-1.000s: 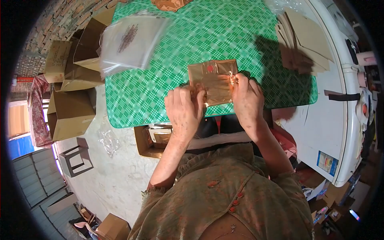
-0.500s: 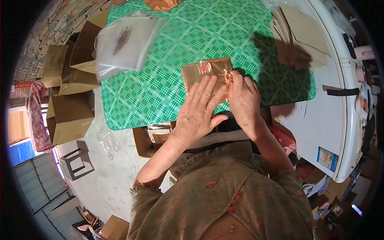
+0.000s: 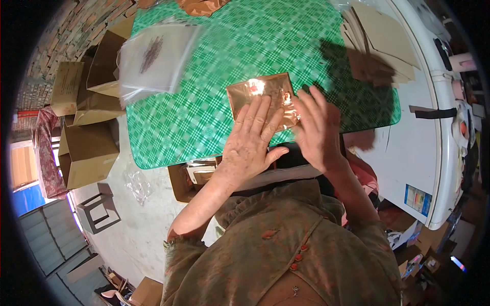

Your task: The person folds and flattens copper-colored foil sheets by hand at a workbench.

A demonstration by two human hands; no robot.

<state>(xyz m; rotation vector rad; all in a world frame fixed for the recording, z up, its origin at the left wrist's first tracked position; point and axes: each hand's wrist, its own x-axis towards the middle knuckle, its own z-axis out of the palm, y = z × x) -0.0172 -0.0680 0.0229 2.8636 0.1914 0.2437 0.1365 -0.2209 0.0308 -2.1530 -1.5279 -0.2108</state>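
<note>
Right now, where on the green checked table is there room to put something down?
Bare cloth lies between the clear plastic bags and the shiny copper packet, and beyond the packet toward the table's far end. It is crowded by the left hand, the right hand, and the cardboard sheets.

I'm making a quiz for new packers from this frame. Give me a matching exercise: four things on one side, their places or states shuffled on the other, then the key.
Things:
1. left hand
2. right hand
3. stack of clear plastic bags
4. flat cardboard sheets

Places or states:
A. at the table's far right, beside the white surface
B. lying flat, fingers spread, on the shiny copper-coloured packet
C. overhanging the left edge of the green checked table
D. open and blurred, at the packet's right edge

Pairs: 1-B, 2-D, 3-C, 4-A
</note>
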